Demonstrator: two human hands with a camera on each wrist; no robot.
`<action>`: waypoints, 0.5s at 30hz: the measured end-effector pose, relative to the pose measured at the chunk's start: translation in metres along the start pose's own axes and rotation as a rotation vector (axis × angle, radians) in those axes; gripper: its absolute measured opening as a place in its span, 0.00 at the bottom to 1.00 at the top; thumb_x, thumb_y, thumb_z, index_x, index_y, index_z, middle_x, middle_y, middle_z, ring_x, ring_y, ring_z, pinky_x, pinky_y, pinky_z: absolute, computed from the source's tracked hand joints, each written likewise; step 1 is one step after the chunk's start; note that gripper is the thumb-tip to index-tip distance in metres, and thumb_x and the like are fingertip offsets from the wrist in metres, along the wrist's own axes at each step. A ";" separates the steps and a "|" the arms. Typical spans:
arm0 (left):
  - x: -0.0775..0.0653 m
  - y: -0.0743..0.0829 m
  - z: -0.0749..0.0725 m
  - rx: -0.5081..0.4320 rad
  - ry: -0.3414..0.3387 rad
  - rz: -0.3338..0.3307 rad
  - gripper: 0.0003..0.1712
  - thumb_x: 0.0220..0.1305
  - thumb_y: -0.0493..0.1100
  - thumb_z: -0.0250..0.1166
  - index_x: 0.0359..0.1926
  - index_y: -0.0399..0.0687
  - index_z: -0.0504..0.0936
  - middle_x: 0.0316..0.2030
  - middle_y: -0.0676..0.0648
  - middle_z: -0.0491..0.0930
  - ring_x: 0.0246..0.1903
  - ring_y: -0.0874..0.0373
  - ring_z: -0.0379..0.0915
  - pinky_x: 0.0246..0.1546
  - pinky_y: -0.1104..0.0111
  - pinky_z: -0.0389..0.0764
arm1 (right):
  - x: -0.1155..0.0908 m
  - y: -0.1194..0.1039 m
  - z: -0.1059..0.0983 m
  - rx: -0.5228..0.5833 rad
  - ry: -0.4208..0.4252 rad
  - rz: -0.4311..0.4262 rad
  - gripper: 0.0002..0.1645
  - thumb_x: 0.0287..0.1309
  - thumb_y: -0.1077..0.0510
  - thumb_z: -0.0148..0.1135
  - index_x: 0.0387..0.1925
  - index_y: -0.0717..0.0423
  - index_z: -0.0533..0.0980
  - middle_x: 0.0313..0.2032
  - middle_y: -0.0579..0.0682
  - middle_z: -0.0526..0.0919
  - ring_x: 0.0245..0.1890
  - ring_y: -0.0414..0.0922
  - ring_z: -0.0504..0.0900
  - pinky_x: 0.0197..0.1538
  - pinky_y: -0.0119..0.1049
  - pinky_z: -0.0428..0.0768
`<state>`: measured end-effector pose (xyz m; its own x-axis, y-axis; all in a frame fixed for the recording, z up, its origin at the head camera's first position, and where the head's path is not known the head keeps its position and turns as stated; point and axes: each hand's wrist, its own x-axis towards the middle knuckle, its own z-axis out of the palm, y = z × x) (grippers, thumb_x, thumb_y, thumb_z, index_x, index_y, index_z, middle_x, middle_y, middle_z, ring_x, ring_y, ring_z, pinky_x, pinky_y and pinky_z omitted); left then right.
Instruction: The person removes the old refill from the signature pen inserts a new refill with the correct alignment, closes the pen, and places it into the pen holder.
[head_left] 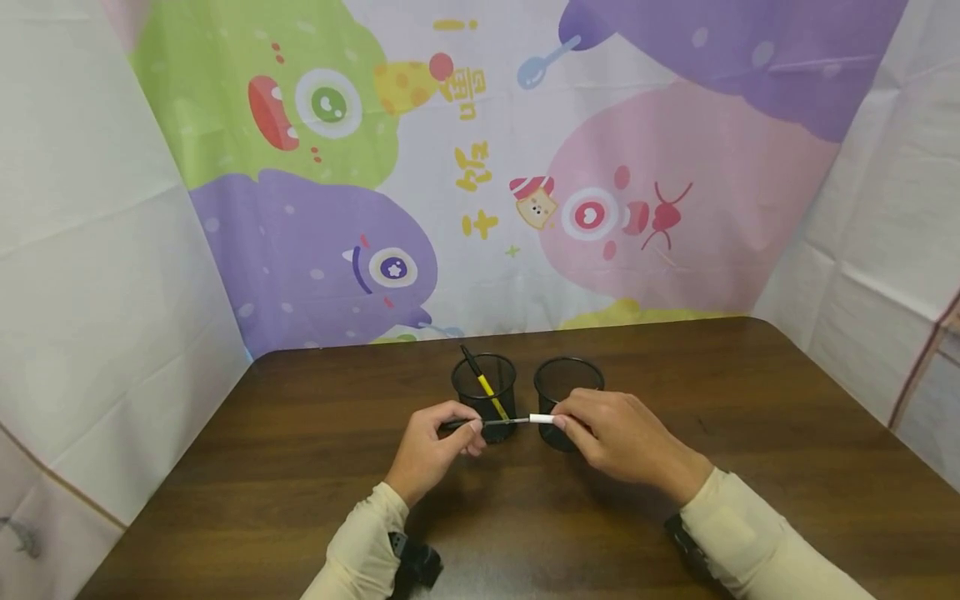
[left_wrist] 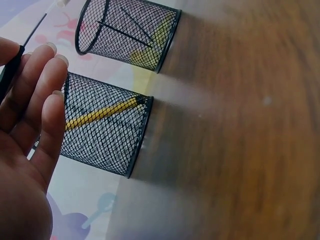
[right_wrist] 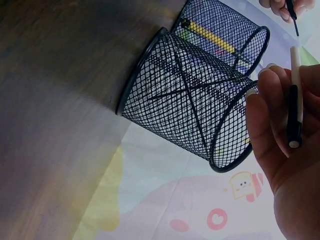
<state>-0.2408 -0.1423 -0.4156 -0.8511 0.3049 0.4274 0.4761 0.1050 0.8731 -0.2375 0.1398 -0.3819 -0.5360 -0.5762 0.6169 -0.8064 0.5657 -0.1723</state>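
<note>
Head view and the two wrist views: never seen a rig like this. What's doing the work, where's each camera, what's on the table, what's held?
There's no robot here: a person works with bare hands. The head picture comes from a head-worn camera looking forward and down. The other two come from a camera on each wrist, so the scene looks tipped sideways there.

On the wooden table stand two black mesh cups. The left cup holds a yellow and black pen; the right cup stands beside it.

The left hand pinches a dark piece with a thin rod sticking out. The right hand holds a white tube with a black clip.
</note>
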 end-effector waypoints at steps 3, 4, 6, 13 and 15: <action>-0.001 0.000 0.000 -0.001 0.000 -0.003 0.07 0.69 0.35 0.64 0.40 0.31 0.82 0.26 0.41 0.85 0.26 0.50 0.84 0.31 0.61 0.86 | 0.000 0.000 0.000 -0.002 0.005 -0.005 0.04 0.65 0.58 0.65 0.34 0.46 0.82 0.26 0.31 0.70 0.22 0.30 0.66 0.25 0.27 0.70; -0.001 0.000 0.000 -0.003 0.001 -0.004 0.08 0.69 0.35 0.64 0.40 0.31 0.82 0.26 0.41 0.85 0.26 0.50 0.84 0.31 0.61 0.86 | 0.000 0.000 0.000 -0.003 0.006 -0.006 0.04 0.65 0.58 0.65 0.34 0.46 0.82 0.26 0.31 0.70 0.22 0.30 0.66 0.25 0.27 0.70; -0.001 0.001 0.000 -0.004 0.001 -0.003 0.07 0.68 0.35 0.64 0.40 0.31 0.82 0.27 0.40 0.85 0.26 0.49 0.84 0.31 0.62 0.86 | -0.001 0.000 0.000 -0.008 0.008 -0.007 0.04 0.64 0.58 0.65 0.33 0.46 0.82 0.26 0.31 0.70 0.22 0.29 0.66 0.25 0.27 0.70; -0.001 0.001 0.001 -0.021 -0.003 -0.020 0.08 0.69 0.35 0.64 0.39 0.31 0.82 0.26 0.40 0.84 0.28 0.35 0.83 0.32 0.61 0.86 | -0.001 -0.001 0.001 -0.022 -0.009 -0.005 0.04 0.64 0.58 0.66 0.33 0.48 0.83 0.24 0.32 0.70 0.21 0.30 0.64 0.24 0.27 0.68; -0.001 0.001 0.001 -0.019 -0.003 -0.021 0.07 0.69 0.35 0.64 0.40 0.31 0.82 0.27 0.40 0.84 0.28 0.36 0.83 0.32 0.62 0.86 | -0.002 -0.001 0.001 -0.022 -0.020 -0.003 0.04 0.65 0.58 0.66 0.33 0.48 0.83 0.24 0.32 0.70 0.21 0.30 0.64 0.24 0.27 0.68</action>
<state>-0.2395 -0.1413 -0.4155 -0.8601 0.3056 0.4084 0.4539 0.0930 0.8862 -0.2360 0.1396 -0.3833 -0.5388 -0.5892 0.6021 -0.8023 0.5770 -0.1533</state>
